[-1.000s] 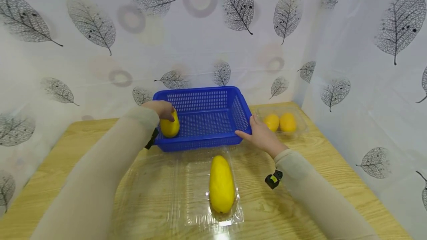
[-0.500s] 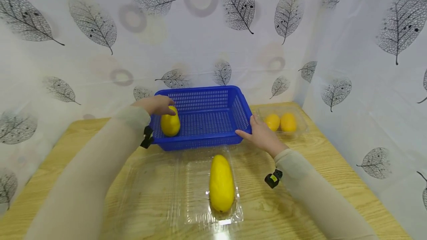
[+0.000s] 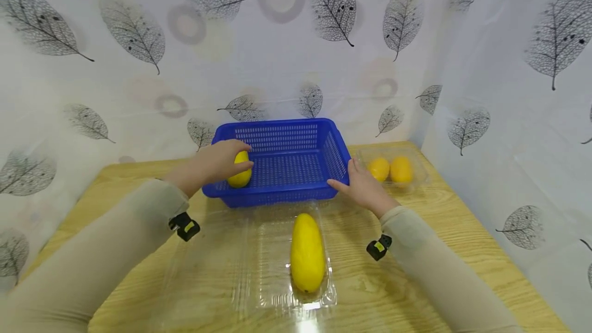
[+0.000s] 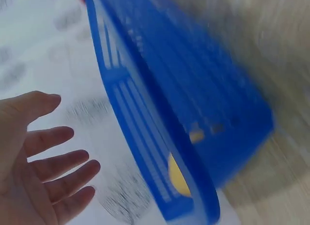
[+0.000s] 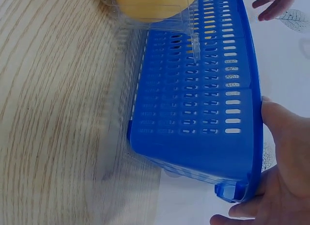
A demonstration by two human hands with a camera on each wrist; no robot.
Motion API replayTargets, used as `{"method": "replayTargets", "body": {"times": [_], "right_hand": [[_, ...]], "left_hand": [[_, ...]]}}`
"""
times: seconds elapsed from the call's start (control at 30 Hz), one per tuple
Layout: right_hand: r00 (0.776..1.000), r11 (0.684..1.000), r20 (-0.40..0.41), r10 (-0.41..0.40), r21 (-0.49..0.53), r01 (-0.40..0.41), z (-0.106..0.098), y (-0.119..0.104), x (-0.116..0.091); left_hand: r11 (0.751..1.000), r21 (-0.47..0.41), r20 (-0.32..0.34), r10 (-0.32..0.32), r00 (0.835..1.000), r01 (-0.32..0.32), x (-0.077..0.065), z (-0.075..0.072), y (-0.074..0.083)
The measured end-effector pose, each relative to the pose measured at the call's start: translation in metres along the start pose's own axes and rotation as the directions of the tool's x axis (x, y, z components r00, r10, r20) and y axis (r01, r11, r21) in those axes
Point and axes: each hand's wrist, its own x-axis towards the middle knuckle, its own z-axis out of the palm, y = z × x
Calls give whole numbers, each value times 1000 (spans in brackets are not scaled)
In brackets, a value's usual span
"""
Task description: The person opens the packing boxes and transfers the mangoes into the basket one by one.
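A blue slotted plastic basket (image 3: 291, 189) stands at the back of the table. At its left end sits a rounded yellow fruit (image 3: 240, 181), partly hidden by my left hand (image 3: 215, 164). That hand hovers over the left rim, thumb and fingers parted and holding nothing; in the left wrist view the left hand (image 4: 43, 162) is apart from the basket (image 4: 169, 113). My right hand (image 3: 365, 189) grips the basket's right front corner; the right wrist view shows the thumb and fingers of the right hand (image 5: 286, 162) around the rim.
In front, a clear hinged plastic box (image 3: 273, 271) lies unfolded, with a long yellow fruit (image 3: 307, 256) in its right half. Two orange fruits (image 3: 401, 169) sit in another clear box (image 3: 421, 168) at right. A leaf-patterned curtain (image 3: 277, 66) borders the wooden table (image 3: 393, 281).
My left hand let go of the yellow fruit in the basket, drew back left, and now hovers with parted fingers nearer the front. The right hand has stayed on the basket corner.
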Motion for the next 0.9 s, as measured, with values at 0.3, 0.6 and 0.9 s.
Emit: {"method": "replayTargets", "body": {"times": [0.3,0.6,0.9], "right_hand": [[1000,1000,17,11,14,-12,0,1,-1],[999,999,47,27,37,-29,0,0,-1],[995,998,85,43,52,-47,-2,1,-1]], "left_hand": [[982,-34,-53,183,982,-185,-35,5,64],[976,-162,120,165,979,-145,-47,43,96],[978,-207,259,16,966,39,-47,72,108]]}}
